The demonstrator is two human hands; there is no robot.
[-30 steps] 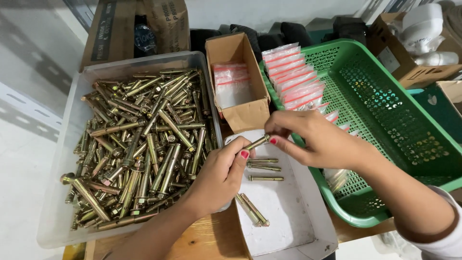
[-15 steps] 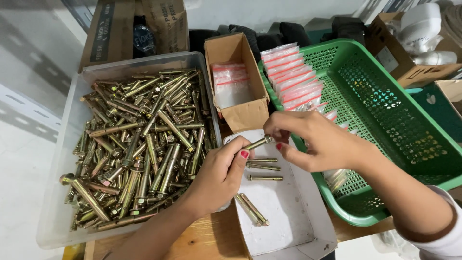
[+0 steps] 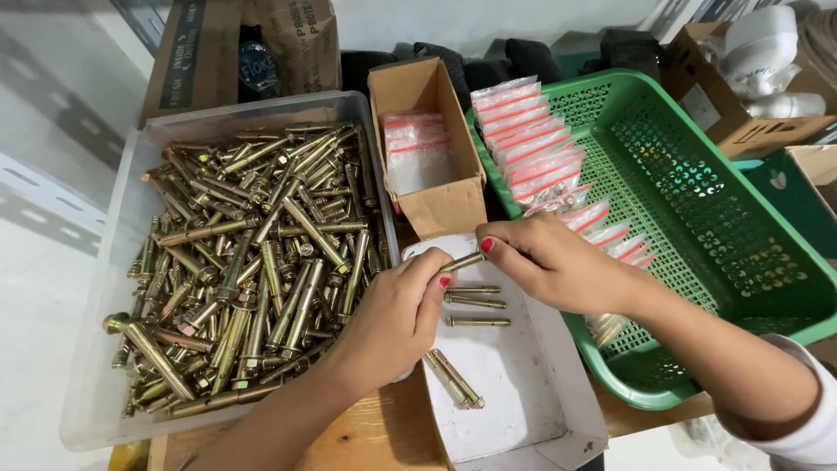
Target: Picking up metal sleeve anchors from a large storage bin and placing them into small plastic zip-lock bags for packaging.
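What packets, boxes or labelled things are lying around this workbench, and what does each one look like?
Small clear bags with red strips: rowed along the green basket's left wall.
More clear bags: inside a narrow open brown carton, centre.
Big brown cardboard box with dark print: top left, behind the clear bin of bolts.
Brown box with dark label: top right.
No screens.

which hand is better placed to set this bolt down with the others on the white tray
Left, probably. The left hand grips the anchor bolt by its lower end, directly over the white tray and beside the loose bolts lying there. The right hand only pinches the bolt's tip, nearer the green basket.
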